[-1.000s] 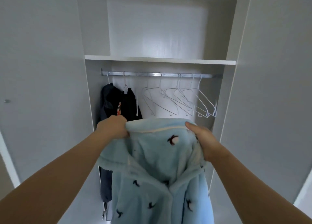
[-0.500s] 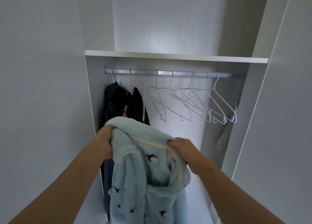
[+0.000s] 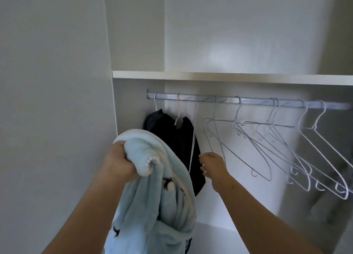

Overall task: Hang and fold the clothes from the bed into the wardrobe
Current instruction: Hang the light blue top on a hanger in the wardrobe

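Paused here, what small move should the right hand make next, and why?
Probably close the right hand on the wire hanger beside its fingertips and lift it off the rail. The left hand alone grips the bunched light-blue fleece garment, which is on no hanger, and the right hand holds nothing.

The light blue fleece robe (image 3: 166,192) is made of thick, fluffy cloth, matt and deeply napped, and is edged with a white corded trim. The black hanging garment (image 3: 181,141) is cut from a smoother, dull fabric. The silver metal rail (image 3: 254,101) is given a faint gleam. The thin white wire hangers (image 3: 286,144) are coated smooth. The white wardrobe panels (image 3: 133,33) and white flat shelf (image 3: 229,77) are finished smooth, with a soft sheen on the back wall.
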{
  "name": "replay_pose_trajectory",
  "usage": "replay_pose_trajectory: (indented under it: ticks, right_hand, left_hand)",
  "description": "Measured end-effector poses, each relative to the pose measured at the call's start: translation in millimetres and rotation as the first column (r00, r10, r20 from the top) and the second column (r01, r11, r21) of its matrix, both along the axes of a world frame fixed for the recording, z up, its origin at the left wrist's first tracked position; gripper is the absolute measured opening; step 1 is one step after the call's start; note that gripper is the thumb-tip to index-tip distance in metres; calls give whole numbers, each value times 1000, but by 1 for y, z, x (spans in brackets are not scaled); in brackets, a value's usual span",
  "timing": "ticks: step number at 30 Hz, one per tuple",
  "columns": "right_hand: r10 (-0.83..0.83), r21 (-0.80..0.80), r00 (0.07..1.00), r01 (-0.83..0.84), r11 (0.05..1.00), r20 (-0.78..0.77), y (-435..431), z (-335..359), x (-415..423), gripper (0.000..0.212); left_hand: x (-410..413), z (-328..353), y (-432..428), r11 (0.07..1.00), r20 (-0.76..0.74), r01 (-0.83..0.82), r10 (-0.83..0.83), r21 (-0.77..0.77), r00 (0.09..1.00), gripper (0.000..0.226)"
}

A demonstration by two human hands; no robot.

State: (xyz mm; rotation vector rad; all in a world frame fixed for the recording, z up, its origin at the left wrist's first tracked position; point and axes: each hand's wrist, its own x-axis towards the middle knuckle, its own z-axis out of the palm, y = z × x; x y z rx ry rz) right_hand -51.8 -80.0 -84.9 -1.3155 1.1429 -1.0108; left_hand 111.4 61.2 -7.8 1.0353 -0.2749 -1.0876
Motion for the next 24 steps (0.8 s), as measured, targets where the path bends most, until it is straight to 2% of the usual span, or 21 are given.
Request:
replay_pose_trajectory:
  ticks: [1, 3, 4, 5, 6, 7, 8, 9, 11, 12, 15, 17, 19, 22, 23, 24]
  right_hand:
    - [-4, -14, 1000, 4, 1000, -13, -16, 0, 8, 18]
    - [14, -13, 1000, -15, 1000, -16, -45, -2, 24, 28]
    - [31, 32, 999, -32, 999, 6, -58, -4, 32, 26]
    - [49, 84, 998, -53, 995, 49, -65, -4, 40, 11]
    - [57, 140, 995, -68, 988, 82, -74, -5, 46, 21]
    - [56, 216, 992, -79, 973, 114, -81, -6, 53, 44]
    - [50, 285, 986, -96, 954, 162, -88, -5, 58, 57]
    - [46, 331, 980, -109, 937, 194, -96, -4, 65, 61]
    - [45, 404, 965, -151, 902, 260, -105, -2, 74, 56]
    - [54, 413, 956, -175, 894, 288, -110, -3, 78, 48]
    - [20, 342, 951, -131, 931, 310, -121, -4, 85, 14]
    - [-13, 246, 960, -58, 968, 279, -131, -1, 84, 28]
    - [-17, 208, 960, -43, 977, 280, -135, 3, 82, 33]
    - [19, 174, 950, -76, 982, 311, -131, 8, 76, 22]
    - [23, 163, 946, -80, 983, 324, -128, 9, 75, 17]
    - [31, 156, 944, -87, 984, 330, -124, 10, 73, 13]
  left_hand:
    - [2, 0, -10, 999, 4, -22, 22, -46, 1000, 37]
    - [3, 1, -25, 985, 9, -152, 153, -83, 988, 27]
    - [9, 0, -31, 982, -34, -167, 164, -87, 986, 26]
    - [14, -1, -35, 987, -87, -143, 136, -76, 987, 29]
    - [20, -3, -36, 991, -117, -111, 103, -69, 988, 35]
    - [25, -4, -36, 994, -142, -101, 92, -52, 986, 41]
    - [29, -5, -39, 993, -132, -118, 114, -23, 985, 43]
    - [28, -3, -41, 987, -122, -162, 161, 0, 979, 42]
    - [28, -3, -45, 955, -92, -296, 295, 6, 951, 41]
    - [29, -4, -46, 951, -99, -311, 310, 9, 946, 41]
    - [31, -3, -52, 958, -193, -275, 286, 85, 938, 40]
    - [30, -3, -53, 956, -233, -292, 293, 41, 927, 42]
    - [30, -7, -52, 971, -264, -241, 232, -3, 936, 57]
    - [28, -9, -44, 961, -342, -275, 250, -26, 906, 66]
    - [24, -12, -45, 955, -315, -297, 277, -15, 908, 61]
    - [27, -19, -47, 941, -212, -338, 330, -4, 920, 50]
